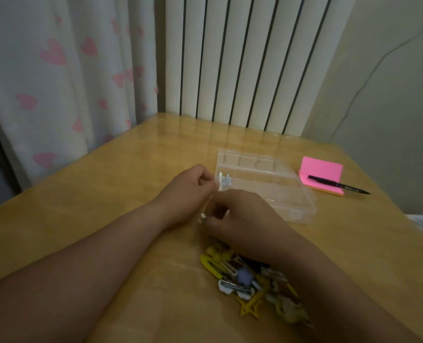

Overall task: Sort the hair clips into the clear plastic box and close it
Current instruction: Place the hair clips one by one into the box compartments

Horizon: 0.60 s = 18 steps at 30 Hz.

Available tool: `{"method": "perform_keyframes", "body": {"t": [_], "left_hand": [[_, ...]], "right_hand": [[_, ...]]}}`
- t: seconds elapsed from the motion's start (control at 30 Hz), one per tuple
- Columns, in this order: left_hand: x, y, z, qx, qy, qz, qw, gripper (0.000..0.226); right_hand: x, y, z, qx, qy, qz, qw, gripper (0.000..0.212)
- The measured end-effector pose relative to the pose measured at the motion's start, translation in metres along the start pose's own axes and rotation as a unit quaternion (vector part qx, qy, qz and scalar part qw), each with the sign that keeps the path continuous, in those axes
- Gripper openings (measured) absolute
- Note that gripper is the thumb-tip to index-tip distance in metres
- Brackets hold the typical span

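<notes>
a: what could have gone wrong from where i was?

b: biggest things first. the clear plastic box (279, 191) sat on the table (106, 194) toward its far right corner, open side up. both your hands crowded the box's near left corner. it looked light, so a nudge from your right hand (242, 219) could have slid it toward the pink note pad (321, 170) and the pen (339, 185) by the right edge. your right forearm lay across part of the pile of hair clips (250, 280) near the front edge, and a sweep of it could have scattered them.

a: and my grip?

b: your left hand (188, 191) had its fingers curled and seemed to pinch a pale clip (224, 180) right at the box's left end. blur hid whether the clip hung over a compartment or over the wall. had you let go too soon, it could have dropped outside. your right hand was curled too, with a white speck by its fingers, but i couldn't tell whether it held anything.

a: which way did things point?

b: the box's long axis seemed to run alongside the table's far edge. its lid, as far as i could tell, lay back toward that edge. the clips in the pile pointed every way. the pale clip was too blurred to give an axis.
</notes>
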State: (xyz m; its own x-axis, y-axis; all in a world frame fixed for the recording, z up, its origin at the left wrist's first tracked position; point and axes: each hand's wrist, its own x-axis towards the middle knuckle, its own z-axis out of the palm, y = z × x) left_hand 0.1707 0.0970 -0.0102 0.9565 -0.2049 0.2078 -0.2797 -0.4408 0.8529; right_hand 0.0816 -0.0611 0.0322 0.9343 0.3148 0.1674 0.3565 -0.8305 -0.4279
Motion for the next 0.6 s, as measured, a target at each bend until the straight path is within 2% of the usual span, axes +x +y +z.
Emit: {"method": "perform_keyframes", "body": {"t": [0.1,0.23,0.3,0.47,0.6], "left_hand": [[0.002,0.001,-0.001,-0.016,-0.006,-0.003,1.0,0.015],[0.003,0.001,0.001,-0.003,-0.009,0.0,1.0,0.016],[0.002,0.002,0.002,0.003,-0.006,0.0,1.0,0.016],[-0.001,0.004,0.0,-0.003,-0.014,-0.004,1.0,0.016],[-0.002,0.005,-0.001,-0.003,-0.017,-0.007,1.0,0.017]], "right_hand": [[0.002,0.006,-0.013,0.116,0.028,0.029,0.992,0.017],[0.004,0.015,-0.023,0.248,0.056,0.078,0.964,0.012],[0.004,0.018,-0.025,0.258,0.043,0.084,0.962,0.007],[0.001,0.014,-0.028,0.17,-0.043,0.063,0.982,0.007],[0.002,0.012,-0.032,0.204,-0.036,0.066,0.976,0.005]]}}
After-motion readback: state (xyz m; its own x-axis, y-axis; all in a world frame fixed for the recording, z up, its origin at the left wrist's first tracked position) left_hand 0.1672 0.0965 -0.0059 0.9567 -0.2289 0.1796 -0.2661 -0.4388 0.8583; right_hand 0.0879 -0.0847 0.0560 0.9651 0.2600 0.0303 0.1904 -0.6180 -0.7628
